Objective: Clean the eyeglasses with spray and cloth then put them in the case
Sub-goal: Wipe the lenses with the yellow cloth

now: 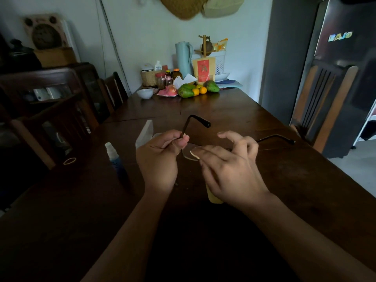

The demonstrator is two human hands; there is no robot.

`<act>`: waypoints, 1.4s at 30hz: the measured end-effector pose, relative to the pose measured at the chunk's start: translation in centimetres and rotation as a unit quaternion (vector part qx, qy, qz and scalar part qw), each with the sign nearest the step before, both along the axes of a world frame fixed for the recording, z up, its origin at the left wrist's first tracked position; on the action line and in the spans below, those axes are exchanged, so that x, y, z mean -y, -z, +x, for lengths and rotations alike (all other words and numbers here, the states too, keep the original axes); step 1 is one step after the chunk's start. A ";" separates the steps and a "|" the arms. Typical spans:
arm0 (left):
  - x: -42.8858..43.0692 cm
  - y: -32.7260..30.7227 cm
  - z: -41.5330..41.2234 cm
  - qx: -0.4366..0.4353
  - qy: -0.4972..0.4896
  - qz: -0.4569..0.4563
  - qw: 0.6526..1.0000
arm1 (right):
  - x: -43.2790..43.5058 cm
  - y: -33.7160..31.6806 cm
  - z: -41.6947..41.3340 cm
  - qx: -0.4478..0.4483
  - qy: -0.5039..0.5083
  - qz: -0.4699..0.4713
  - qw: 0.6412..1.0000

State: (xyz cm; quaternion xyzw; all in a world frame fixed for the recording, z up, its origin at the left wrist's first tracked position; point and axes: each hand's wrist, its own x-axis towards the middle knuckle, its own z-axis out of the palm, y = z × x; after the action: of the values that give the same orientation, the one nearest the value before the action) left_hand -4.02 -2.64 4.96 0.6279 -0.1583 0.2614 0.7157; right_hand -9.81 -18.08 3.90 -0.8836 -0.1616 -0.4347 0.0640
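Observation:
I hold thin dark-framed eyeglasses [188,124] above the dark wooden table [234,110]. My left hand [158,159] pinches the left temple near its hinge, and that arm rises and bends over. My right hand [227,169] presses a pale yellow cloth [213,196] against a clear lens [189,153]; the cloth hangs below the palm. The other temple sticks out to the right past my fingers. A small blue spray bottle [115,157] with a white top stands left of my left hand. An open translucent case [145,132] lies behind my left hand.
At the table's far end stand a white bowl [144,93], jars, a basket, a pale jug [183,58] and fruit [198,89]. Wooden chairs flank both sides. A dark fridge [335,58] stands at the right. A rubber band [69,161] lies at the left.

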 end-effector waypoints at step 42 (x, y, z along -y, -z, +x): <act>0.1 0.0 -0.1 -0.001 -0.028 0.004 1.000 | -0.5 -0.1 0.2 0.017 0.055 -0.054 0.997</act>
State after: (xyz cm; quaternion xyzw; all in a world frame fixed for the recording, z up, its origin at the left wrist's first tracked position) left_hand -4.14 -2.72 4.98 0.6352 -0.1407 0.2802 0.7059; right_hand -9.62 -17.57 4.04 -0.8859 -0.1367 -0.4432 -0.0106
